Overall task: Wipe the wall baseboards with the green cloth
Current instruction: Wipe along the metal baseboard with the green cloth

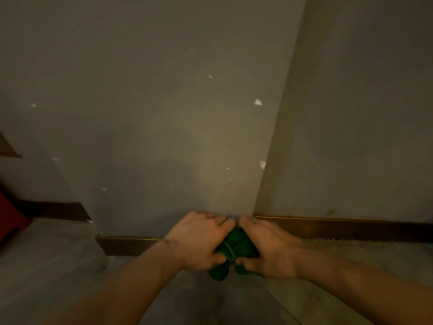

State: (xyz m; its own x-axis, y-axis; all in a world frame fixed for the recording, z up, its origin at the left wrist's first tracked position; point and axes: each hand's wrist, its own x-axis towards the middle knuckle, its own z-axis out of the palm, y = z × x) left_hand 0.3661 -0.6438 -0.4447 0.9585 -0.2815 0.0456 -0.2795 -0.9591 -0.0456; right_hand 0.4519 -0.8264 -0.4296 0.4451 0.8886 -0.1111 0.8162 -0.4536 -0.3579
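A bunched green cloth (pixel 234 248) sits low against the wall, right where a wall corner meets the floor. My left hand (pixel 199 240) grips its left side and my right hand (pixel 267 247) grips its right side, fingertips nearly touching above it. A dark brown baseboard (pixel 351 228) runs along the bottom of the right wall, and a shorter stretch of baseboard (pixel 126 245) shows to the left of my hands. The piece of baseboard behind the cloth is hidden by my hands.
The grey wall (pixel 164 113) has small white chips in its paint. A vertical wall edge (pixel 278 137) rises above my hands. The grey floor (pixel 46 266) lies left, and a step-like ledge with another dark strip (pixel 61 211) and something red (pixel 9 219) sit far left.
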